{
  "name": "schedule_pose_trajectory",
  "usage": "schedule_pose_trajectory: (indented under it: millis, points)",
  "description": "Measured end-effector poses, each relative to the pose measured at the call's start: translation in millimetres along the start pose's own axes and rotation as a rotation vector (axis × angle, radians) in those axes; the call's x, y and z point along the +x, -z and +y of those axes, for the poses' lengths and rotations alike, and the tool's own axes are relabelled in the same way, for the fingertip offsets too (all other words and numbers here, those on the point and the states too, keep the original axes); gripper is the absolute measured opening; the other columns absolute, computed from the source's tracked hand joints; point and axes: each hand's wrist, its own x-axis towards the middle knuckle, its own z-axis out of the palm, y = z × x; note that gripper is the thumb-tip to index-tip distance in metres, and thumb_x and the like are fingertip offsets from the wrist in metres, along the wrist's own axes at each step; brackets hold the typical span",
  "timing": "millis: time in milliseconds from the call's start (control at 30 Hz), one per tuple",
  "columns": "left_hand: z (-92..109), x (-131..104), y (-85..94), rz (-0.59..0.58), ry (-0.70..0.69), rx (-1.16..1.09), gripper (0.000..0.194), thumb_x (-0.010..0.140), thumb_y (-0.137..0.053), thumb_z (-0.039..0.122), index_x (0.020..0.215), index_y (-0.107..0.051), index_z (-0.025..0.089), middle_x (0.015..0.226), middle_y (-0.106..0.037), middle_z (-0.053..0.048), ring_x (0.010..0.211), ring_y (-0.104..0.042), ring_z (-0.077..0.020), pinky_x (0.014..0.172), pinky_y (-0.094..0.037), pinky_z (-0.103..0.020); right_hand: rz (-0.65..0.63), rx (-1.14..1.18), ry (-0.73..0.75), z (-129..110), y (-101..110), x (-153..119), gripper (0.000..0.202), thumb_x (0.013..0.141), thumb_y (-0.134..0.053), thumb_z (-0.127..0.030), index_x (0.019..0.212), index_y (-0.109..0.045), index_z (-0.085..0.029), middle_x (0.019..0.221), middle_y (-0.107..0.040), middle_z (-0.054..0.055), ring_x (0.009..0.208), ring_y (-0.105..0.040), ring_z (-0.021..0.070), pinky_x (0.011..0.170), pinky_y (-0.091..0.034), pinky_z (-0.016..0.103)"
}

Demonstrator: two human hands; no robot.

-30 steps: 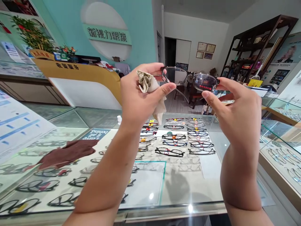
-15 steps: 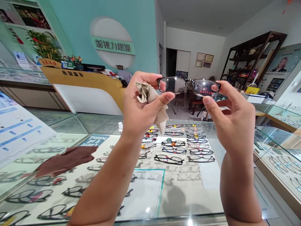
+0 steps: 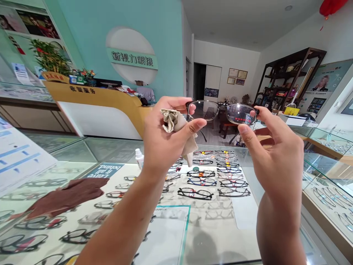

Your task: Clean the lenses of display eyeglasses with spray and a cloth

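A pair of dark-rimmed eyeglasses [image 3: 223, 105] is held up above the glass counter, front toward me, temples pointing away. My left hand [image 3: 168, 136] pinches its left end between thumb and fingers. A crumpled beige cleaning cloth [image 3: 175, 123] is tucked in that same hand, one corner hanging below the thumb. At the other end, my right hand [image 3: 275, 143] grips the frame with thumb and index finger near the hinge. Red lettering shows on the right lens.
Under the glass countertop [image 3: 215, 235] lie several rows of eyeglasses [image 3: 202, 182]. A brown cloth [image 3: 66, 195] lies at left, with a white bottle [image 3: 139, 158] beyond my left forearm. A printed board [image 3: 22, 158] leans in at far left. A reception desk [image 3: 104, 114] stands behind.
The view has tilted up slightly, so the surroundings and the hands sit lower. Both hands keep hold of the eyeglasses, whose front is angled a little differently. More of the white bottle shows.
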Motion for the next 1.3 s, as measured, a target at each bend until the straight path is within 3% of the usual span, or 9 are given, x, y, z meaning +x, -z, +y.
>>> schedule_pose_trajectory:
  millis: [167, 300, 633, 933, 1300]
  points:
    - [-3.4, -0.9, 0.4, -0.037, 0.031, 0.009, 0.047, 0.071, -0.1, 0.049, 0.108, -0.076, 0.033, 0.099, -0.076, -0.002, 0.076, -0.067, -0.018, 0.063, -0.053, -0.035, 0.015, -0.026, 0.014, -1.7, 3.8, -0.7, 0.037, 0.101, -0.065, -0.051, 0.128, -0.073, -0.028, 0.114, -0.078, 0.01, 0.078, -0.073, 0.0222, 0.064, -0.06, 0.038]
    - [-5.0, -1.4, 0.9, -0.031, 0.028, 0.044, 0.044, 0.072, -0.099, 0.049, 0.106, -0.076, 0.035, 0.097, -0.075, -0.001, 0.073, -0.064, -0.0176, 0.06, -0.052, -0.035, -0.033, -0.025, 0.009, -1.5, 4.2, 1.7, 0.034, 0.102, -0.063, -0.05, 0.126, -0.073, -0.028, 0.108, -0.078, 0.009, 0.078, -0.072, 0.0227, 0.065, -0.059, 0.038]
    - [-7.0, 1.2, 0.6, -0.01, -0.026, 0.17, 0.052, 0.065, -0.101, 0.053, 0.105, -0.075, 0.031, 0.098, -0.077, -0.003, 0.082, -0.07, -0.0223, 0.07, -0.058, -0.04, -0.26, 0.037, -0.125, 10.4, 0.3, 16.8, 0.022, 0.098, -0.067, -0.044, 0.108, -0.076, -0.026, 0.095, -0.076, 0.004, 0.072, -0.067, 0.0199, 0.069, -0.052, 0.036]
    - [-4.5, 1.2, -0.4, 0.041, -0.173, 0.247, 0.05, 0.068, -0.099, 0.055, 0.105, -0.077, 0.031, 0.098, -0.076, -0.004, 0.09, -0.073, -0.0259, 0.079, -0.057, -0.044, -0.311, 0.127, -0.111, 19.0, -5.1, 21.2, 0.025, 0.098, -0.067, -0.047, 0.107, -0.077, -0.026, 0.091, -0.076, 0.003, 0.071, -0.063, 0.0191, 0.066, -0.05, 0.035]
    - [-7.2, 2.0, 2.8, 0.041, -0.167, 0.311, 0.054, 0.07, -0.096, 0.062, 0.11, -0.074, 0.032, 0.107, -0.071, -0.005, 0.112, -0.068, -0.0315, 0.1, -0.057, -0.048, -0.364, 0.125, -0.145, 30.8, -14.1, 25.5, 0.024, 0.096, -0.068, -0.044, 0.104, -0.078, -0.024, 0.101, -0.079, 0.005, 0.07, -0.059, 0.0172, 0.07, -0.05, 0.036]
